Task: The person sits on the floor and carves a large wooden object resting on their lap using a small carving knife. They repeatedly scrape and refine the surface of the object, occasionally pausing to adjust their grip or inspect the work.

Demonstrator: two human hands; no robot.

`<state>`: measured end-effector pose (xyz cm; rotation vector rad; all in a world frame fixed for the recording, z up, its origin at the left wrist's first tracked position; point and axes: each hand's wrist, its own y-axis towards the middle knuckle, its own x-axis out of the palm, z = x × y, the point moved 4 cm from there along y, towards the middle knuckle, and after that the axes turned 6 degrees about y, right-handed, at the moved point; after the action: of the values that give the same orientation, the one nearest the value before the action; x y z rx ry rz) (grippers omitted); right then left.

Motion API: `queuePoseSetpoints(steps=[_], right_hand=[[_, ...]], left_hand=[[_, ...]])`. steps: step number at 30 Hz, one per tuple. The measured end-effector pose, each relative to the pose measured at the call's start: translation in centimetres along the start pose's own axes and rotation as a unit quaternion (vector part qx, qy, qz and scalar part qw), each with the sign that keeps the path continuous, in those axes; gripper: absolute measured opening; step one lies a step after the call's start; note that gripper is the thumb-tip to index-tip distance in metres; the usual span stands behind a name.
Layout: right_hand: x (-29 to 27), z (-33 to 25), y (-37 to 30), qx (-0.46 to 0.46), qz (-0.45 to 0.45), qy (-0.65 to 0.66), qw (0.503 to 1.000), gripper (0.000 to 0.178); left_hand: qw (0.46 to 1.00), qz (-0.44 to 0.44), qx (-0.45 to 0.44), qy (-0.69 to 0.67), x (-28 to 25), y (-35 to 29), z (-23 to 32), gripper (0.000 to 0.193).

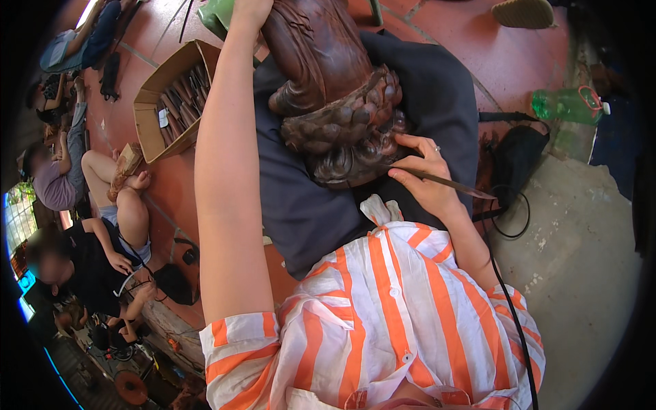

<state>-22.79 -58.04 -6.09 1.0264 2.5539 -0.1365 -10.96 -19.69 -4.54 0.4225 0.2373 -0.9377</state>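
Note:
A dark brown carved wooden statue [314, 61] with a ring of petal-like lobes round its base lies tilted across my lap on dark cloth [301, 219]. At the top edge my left hand [253, 9] is at the statue's upper part; its fingers are cut off or hidden. My right hand [430, 179] is closed round a slim dark carving chisel [454, 184], thumb beneath and fingers above. The chisel's far end meets the carved base, while its other end points right, past my wrist. A ring shows on one right finger.
Left of my left arm stands an open cardboard box [156, 102] of several chisels. A green plastic bottle [567, 104] lies at the right, near a black bag [518, 160] and a cable [509, 301]. Several people sit at the left, one in a black shirt [96, 270].

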Motion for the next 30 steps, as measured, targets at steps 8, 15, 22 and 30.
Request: queuePoseSetpoints(steps=[8,15,22,30], right_hand=[[-0.5,-0.2,0.4,-0.022,-0.012,0.01,1.0,0.014],[-0.4,0.0,0.5,0.003,-0.018,0.026,0.999,0.012],[-2.5,0.9,-0.1,0.089,0.074,0.215,0.97,0.008],[-7.7,3.7,-1.4,0.102,0.259,0.257,0.926,0.018]], left_hand=[[1.0,-0.005,-0.014,-0.009,-0.3,-0.1,0.1,0.063],[1.0,0.004,0.0,0.016,-0.4,0.0,-0.2,0.063],[1.0,0.0,0.017,0.019,-0.4,-0.1,0.3,0.063],[1.0,0.006,-0.005,0.013,-0.5,-0.5,0.8,0.063]])
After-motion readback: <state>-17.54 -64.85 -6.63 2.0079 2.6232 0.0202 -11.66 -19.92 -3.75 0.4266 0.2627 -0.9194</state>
